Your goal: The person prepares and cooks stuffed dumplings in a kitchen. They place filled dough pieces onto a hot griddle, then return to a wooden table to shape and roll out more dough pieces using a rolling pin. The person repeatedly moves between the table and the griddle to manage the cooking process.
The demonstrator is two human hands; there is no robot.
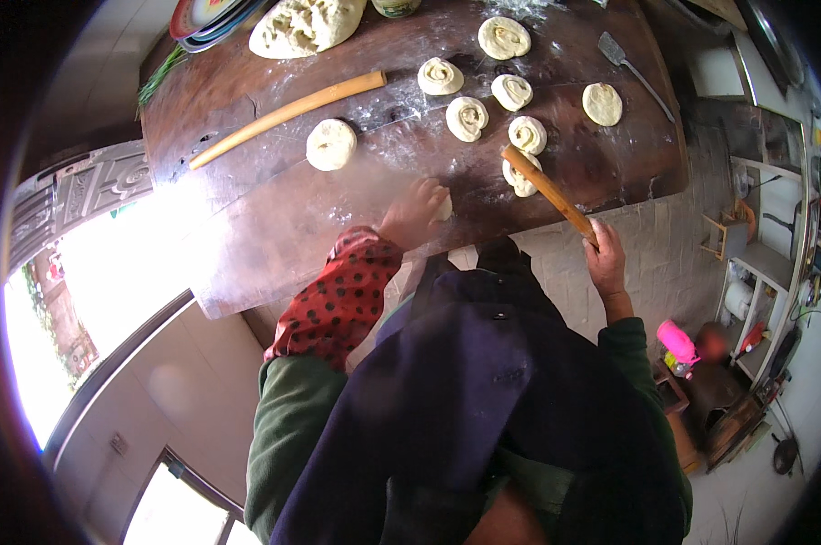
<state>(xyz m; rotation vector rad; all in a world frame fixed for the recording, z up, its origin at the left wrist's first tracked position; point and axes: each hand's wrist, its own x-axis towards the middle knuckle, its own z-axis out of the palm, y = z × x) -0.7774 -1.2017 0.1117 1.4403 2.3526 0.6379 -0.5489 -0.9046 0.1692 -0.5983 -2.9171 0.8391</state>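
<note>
My left hand (416,212), below a red sleeve cover with black dots, is curled over a small piece of dough (444,208) near the table's front edge. Most of that piece is hidden under the fingers. Off the front edge, to the right, my right hand (605,255) grips one end of a short wooden rolling pin (550,192). Its far end extends over a coiled dough round (517,178) and partly covers it. Other coiled rounds (467,118) lie beyond. A flattened round (332,144) sits farther left.
A long wooden rolling pin (287,119) lies across the floured wooden table (260,225). A large dough mass (308,26) and stacked plates (209,24) are at the back left. On the right are a flat dough round (602,105) and a metal spatula (632,71).
</note>
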